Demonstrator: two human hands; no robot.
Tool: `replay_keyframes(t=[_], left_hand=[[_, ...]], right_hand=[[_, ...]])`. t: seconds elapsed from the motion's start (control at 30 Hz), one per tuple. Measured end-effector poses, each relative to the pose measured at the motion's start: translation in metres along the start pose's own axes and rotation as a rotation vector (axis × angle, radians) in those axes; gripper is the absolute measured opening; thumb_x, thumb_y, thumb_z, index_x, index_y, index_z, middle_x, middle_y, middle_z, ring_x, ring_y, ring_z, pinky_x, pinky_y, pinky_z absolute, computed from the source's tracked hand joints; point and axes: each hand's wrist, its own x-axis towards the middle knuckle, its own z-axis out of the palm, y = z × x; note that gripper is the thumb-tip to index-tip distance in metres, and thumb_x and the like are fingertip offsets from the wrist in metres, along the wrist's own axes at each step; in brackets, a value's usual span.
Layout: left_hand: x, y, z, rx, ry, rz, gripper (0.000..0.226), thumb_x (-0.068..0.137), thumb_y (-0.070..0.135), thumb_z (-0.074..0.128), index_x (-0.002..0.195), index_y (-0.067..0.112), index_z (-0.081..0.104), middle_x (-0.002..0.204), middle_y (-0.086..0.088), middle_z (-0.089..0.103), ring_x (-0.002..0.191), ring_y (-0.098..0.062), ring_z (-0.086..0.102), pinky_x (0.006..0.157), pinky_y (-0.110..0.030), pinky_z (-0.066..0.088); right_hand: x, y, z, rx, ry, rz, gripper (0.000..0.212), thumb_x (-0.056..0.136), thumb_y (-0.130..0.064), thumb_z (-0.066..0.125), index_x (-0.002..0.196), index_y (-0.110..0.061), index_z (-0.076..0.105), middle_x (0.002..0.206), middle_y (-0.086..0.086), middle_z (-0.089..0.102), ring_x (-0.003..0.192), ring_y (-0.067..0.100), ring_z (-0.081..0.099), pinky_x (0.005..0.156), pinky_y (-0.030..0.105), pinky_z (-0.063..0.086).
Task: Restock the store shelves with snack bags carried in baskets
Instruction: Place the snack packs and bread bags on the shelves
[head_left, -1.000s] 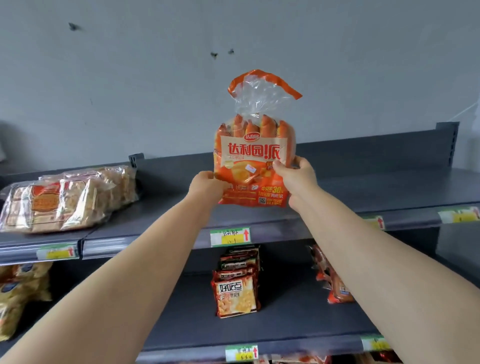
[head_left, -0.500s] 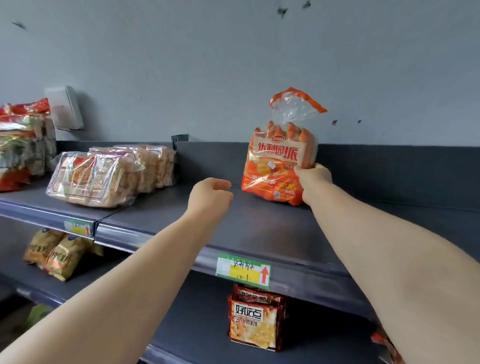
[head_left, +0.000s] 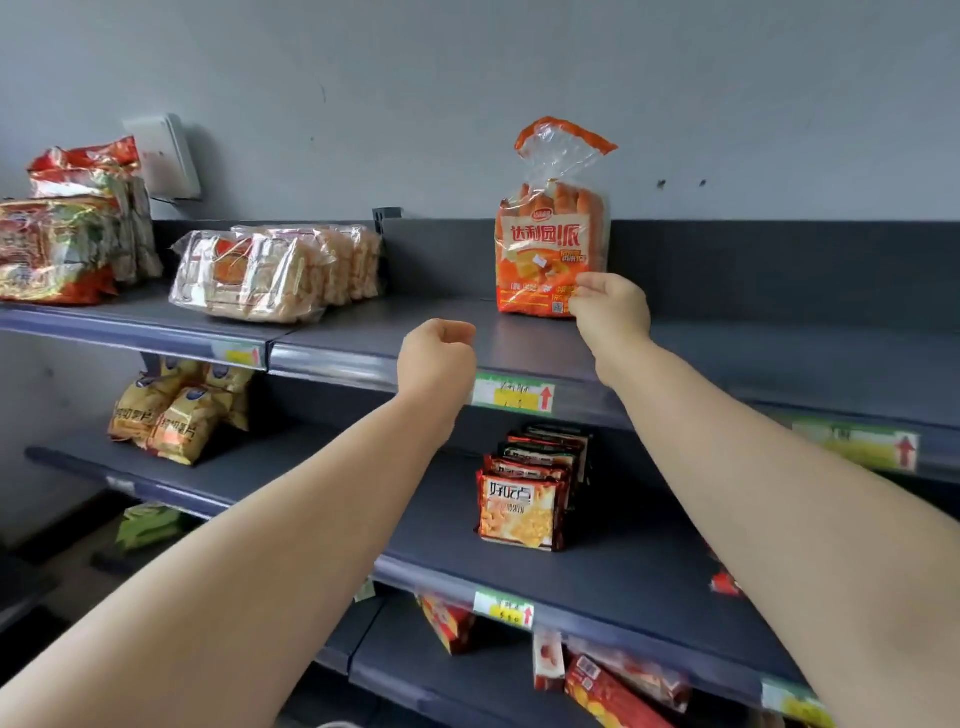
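Your right hand (head_left: 610, 306) pinches the snack bag (head_left: 550, 249) by its lower corner, likely steadying it upright at the back edge of the top shelf (head_left: 727, 353); your left hand (head_left: 439, 353) is curled, holding nothing.

Both of the person's arms are bare, skin showing the whole way from the bottom edge of the view up to the hands. The left forearm (head_left: 270, 540) and the right forearm (head_left: 769, 483) are smooth and rounded, broad where they lie closest to the head camera and tapering to narrower wrists. The left hand (head_left: 436, 356) shows its back and a row of knuckles, the right hand (head_left: 613, 312) its back and thumb side, and the fingers (head_left: 584, 290) look short and plump, their nails too small to make out.
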Motion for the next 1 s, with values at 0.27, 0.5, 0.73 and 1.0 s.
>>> replay_keyframes(t=[0.27,0.5,0.73,1.0], left_hand=[[-0.082,-0.074,-0.064,0.100,-0.132,-0.247,0.031,0.088,0.000,0.049,0.097,0.018,0.072,0.085,-0.001,0.066,0.074,-0.017,0.061,0.081,-0.040,0.059],[-0.168,-0.174,-0.094,0.226,-0.351,-0.509,0.011,0.095,0.009,0.056,0.094,0.016,0.064,0.094,-0.007,0.061,0.085,-0.023,0.057,0.072,-0.032,0.051],[-0.223,-0.268,-0.111,0.310,-0.381,-0.776,0.011,0.094,0.006,0.055,0.097,0.011,0.064,0.091,-0.013,0.059,0.080,-0.025,0.055,0.067,-0.031,0.045],[-0.252,-0.326,-0.101,0.314,-0.307,-1.001,0.011,0.097,0.012,0.054,0.101,0.011,0.065,0.094,-0.012,0.061,0.083,-0.025,0.057,0.069,-0.032,0.048]], right_hand=[[-0.151,0.042,-0.006,-0.106,-0.131,0.089,0.025,0.092,-0.007,0.057,0.102,-0.028,0.067,0.112,-0.004,0.067,0.099,0.012,0.061,0.080,0.024,0.050],[-0.271,0.151,-0.014,-0.321,-0.362,0.352,0.019,0.091,-0.010,0.063,0.098,-0.025,0.071,0.111,0.000,0.069,0.105,0.019,0.062,0.094,0.036,0.052],[-0.346,0.251,-0.027,-0.663,-0.712,0.533,0.009,0.084,-0.022,0.072,0.090,-0.028,0.069,0.105,-0.004,0.071,0.101,0.018,0.065,0.091,0.036,0.053],[-0.365,0.305,-0.035,-1.102,-0.988,0.402,0.067,0.080,-0.037,0.074,0.139,-0.031,0.043,0.135,0.002,0.053,0.123,0.026,0.052,0.095,0.038,0.049]])
